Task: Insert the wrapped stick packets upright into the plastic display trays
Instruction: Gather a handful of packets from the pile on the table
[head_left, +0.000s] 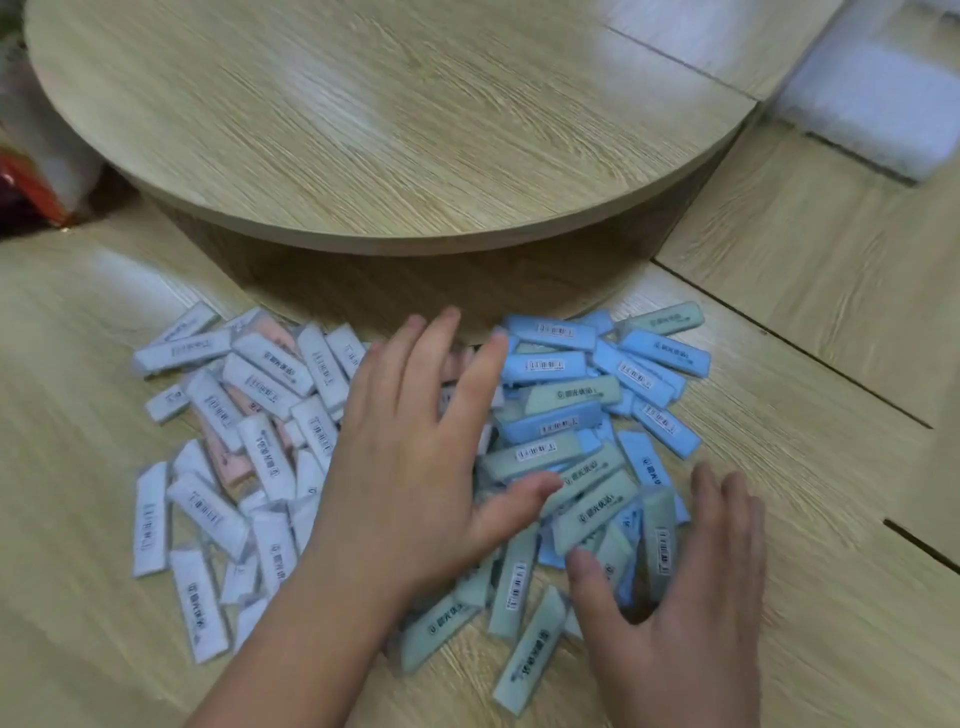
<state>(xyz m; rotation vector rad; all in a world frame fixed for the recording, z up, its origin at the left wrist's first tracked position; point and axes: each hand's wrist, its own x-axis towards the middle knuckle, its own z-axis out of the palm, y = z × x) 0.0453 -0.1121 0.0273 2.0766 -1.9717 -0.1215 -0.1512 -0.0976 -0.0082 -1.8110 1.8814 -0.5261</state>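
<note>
Far left edge: red-orange bag (31, 171), blurred, on the floor (62, 415) beside the round wooden tabletop (363, 130). The tabletop fills the top middle, and its near edge casts a shadow just behind the pile.

All packets lie flat on the floor in one loose heap in front of the tabletop, none upright. Left part of the heap: white packets (208, 499), many, overlapping at all angles, most label side up with barcodes showing. A few pink packets (234, 462) are mixed in, mostly buried under the white ones.

Middle: left hand (415, 457), forearm coming in from bottom centre, palm down on the heap where white meets green. No grip: fingers straight and spread wide, fingertips pointing toward the tabletop, thumb stretched right and touching a green packet. It holds nothing and just rests on the pile.

Right of it: green packets (571, 400) run from the middle down to the near edge, some leaning on each other. Blue packets (639, 374) sit mostly at the far right of the heap, near the tabletop shadow.

Lower right: right hand (691, 587), palm down at the near right edge of the heap, fingers spread and loosely bent, thumb on a green packet. No grip on any packet that I can see; there is some motion blur.

Top right corner: white pad (872, 114) on the floor, well apart from the heap.
</note>
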